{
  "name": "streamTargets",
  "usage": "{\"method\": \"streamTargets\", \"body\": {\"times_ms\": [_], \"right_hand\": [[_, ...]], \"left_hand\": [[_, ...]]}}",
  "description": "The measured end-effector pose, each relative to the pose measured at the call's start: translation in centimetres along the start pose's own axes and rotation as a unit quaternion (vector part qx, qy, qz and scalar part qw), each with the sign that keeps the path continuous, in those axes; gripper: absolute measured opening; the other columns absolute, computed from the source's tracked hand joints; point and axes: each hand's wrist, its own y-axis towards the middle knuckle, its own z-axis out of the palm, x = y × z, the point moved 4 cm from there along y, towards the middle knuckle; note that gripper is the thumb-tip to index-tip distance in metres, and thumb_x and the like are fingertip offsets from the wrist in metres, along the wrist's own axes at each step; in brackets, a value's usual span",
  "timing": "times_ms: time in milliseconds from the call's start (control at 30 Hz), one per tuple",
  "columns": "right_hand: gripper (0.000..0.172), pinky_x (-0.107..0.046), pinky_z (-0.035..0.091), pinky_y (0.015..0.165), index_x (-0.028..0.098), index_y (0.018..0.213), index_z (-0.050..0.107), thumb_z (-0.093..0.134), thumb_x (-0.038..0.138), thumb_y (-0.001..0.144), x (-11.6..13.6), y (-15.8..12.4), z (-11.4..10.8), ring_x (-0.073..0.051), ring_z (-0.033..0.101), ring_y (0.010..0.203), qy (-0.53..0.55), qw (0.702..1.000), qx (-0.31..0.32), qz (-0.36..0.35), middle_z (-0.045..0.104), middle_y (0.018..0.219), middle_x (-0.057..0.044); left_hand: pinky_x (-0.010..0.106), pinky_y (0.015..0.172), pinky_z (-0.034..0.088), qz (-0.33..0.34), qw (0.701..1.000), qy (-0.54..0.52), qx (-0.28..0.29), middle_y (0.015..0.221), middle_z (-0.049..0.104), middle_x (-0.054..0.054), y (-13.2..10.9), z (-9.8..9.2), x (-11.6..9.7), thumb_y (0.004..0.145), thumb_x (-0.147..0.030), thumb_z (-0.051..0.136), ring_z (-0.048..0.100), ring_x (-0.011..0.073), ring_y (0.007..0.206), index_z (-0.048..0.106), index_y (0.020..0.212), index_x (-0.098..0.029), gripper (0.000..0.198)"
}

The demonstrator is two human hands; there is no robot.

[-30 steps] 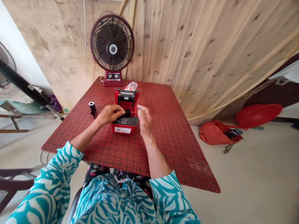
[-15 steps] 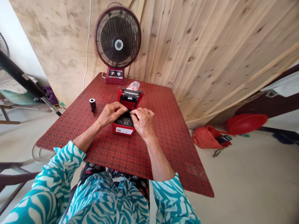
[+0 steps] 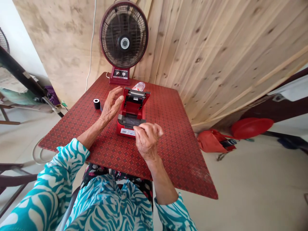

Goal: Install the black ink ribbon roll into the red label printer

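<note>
A small red and black printer (image 3: 119, 126), likely for labels, stands on the table with its lid (image 3: 127, 106) raised. Dark ribbon film (image 3: 132, 122) lies across its front, over the panel. My right hand (image 3: 148, 138) is at the front right corner, thumb and fingers pinched at the film's near edge; the exact grip is partly hidden. To the left of the raised lid is my left hand (image 3: 111, 104), its fingers stretched out and holding nothing. A black roll with a white core (image 3: 96, 103) stands on the table further left, a loose dark strip beside it.
A maroon fan (image 3: 124, 41) stands at the table's back edge against the wooden wall. Behind the printer lies a clear plastic bottle (image 3: 139, 86). The patterned red table (image 3: 178, 154) has its right edge above the floor, where a red bag (image 3: 209, 141) and red basin (image 3: 252, 127) sit.
My left hand has left the printer's inside and moved up and left, opening. My right hand has come down toward me, and dark film now covers the front panel.
</note>
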Motion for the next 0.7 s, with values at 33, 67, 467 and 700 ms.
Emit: {"method": "streamTargets", "body": {"times_ms": [33,67,467,700], "right_hand": [[0.018,-0.041,0.027,0.105,0.031,0.095,0.072,0.058,0.019,0.098,0.0,-0.1,0.1,-0.018,0.063,0.097,0.002,1.0,-0.005,-0.001,0.071,0.089,0.001],[0.019,-0.041,0.027,0.105,0.031,0.095,0.072,0.058,0.019,0.098,0.0,-0.2,0.1,-0.018,0.063,0.097,0.001,1.0,-0.01,-0.002,0.071,0.09,0.001],[0.02,-0.041,0.031,0.106,0.031,0.097,0.071,0.056,0.019,0.098,0.3,-0.9,0.9,-0.018,0.066,0.094,-0.037,0.999,-0.032,-0.015,0.072,0.087,0.0],[0.017,-0.042,0.03,0.107,0.03,0.098,0.072,0.058,0.022,0.097,0.3,-1.1,0.7,-0.018,0.066,0.095,0.021,1.0,-0.014,0.011,0.074,0.09,0.001]], "left_hand": [[0.044,0.115,0.045,-0.003,1.0,-0.009,0.013,0.151,0.055,0.014,0.5,0.3,0.0,0.096,-0.069,0.049,0.05,0.0287,0.143,0.059,0.137,-0.024,0.062],[0.043,0.115,0.045,-0.008,0.999,-0.021,0.03,0.154,0.053,0.014,1.0,0.7,0.0,0.096,-0.07,0.048,0.05,0.0286,0.144,0.056,0.14,-0.023,0.065],[0.036,0.09,0.057,-0.045,0.996,-0.062,0.046,0.116,0.073,0.011,0.9,-0.4,0.1,0.097,-0.059,0.055,0.072,0.0197,0.096,0.055,0.14,-0.021,0.057],[0.03,0.085,0.058,-0.039,0.994,0.002,0.104,0.118,0.069,0.009,-1.8,-0.3,1.5,0.084,-0.035,0.07,0.068,0.0123,0.081,0.061,0.134,-0.02,0.054]]}}
